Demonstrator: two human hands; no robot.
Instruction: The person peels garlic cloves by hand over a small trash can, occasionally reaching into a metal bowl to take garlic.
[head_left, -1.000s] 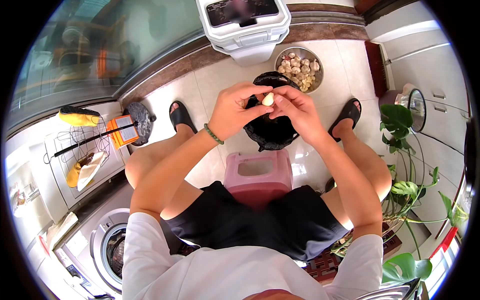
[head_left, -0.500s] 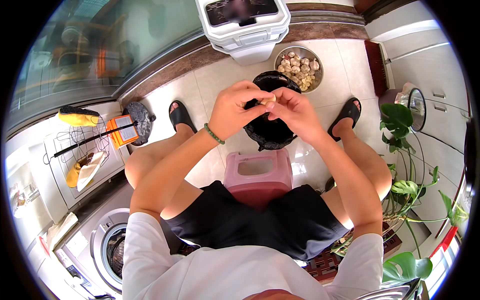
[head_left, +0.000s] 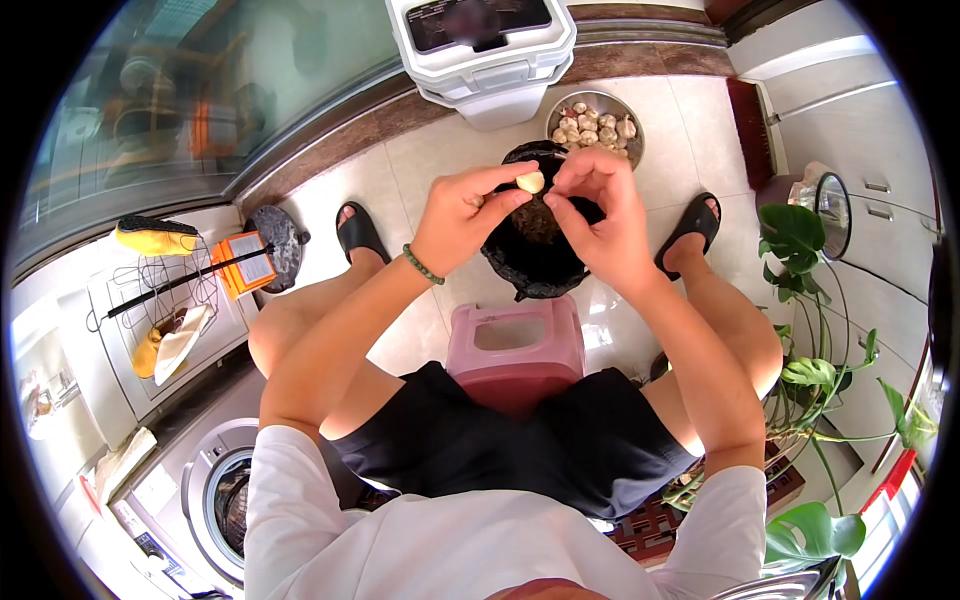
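Observation:
Between the thumb and index finger of my left hand [head_left: 465,210] is a pale garlic clove [head_left: 531,182], pinched at its sides. My right hand [head_left: 603,205] is just to the right of the clove, apart from it, with thumb and index fingertips drawn close together; whatever is between them is too small to make out. Both hands hover over a black-lined bin [head_left: 540,275], which has some brownish scraps inside. Past the bin on the floor, a metal bowl [head_left: 640,125] holds several garlic bulbs [head_left: 590,122]; my right hand hides its near part.
A pink stool [head_left: 515,345] stands between my legs, close to the bin. Beyond the bin is a white-and-grey container [head_left: 485,80]. A leafy plant [head_left: 800,375] trails along the right, by white cabinets. At left are a wire rack [head_left: 165,285] and a washing machine [head_left: 225,490].
My hands were together on the clove and have now parted. The right hand has drawn off to the right, and the clove shows bare in the left fingertips.

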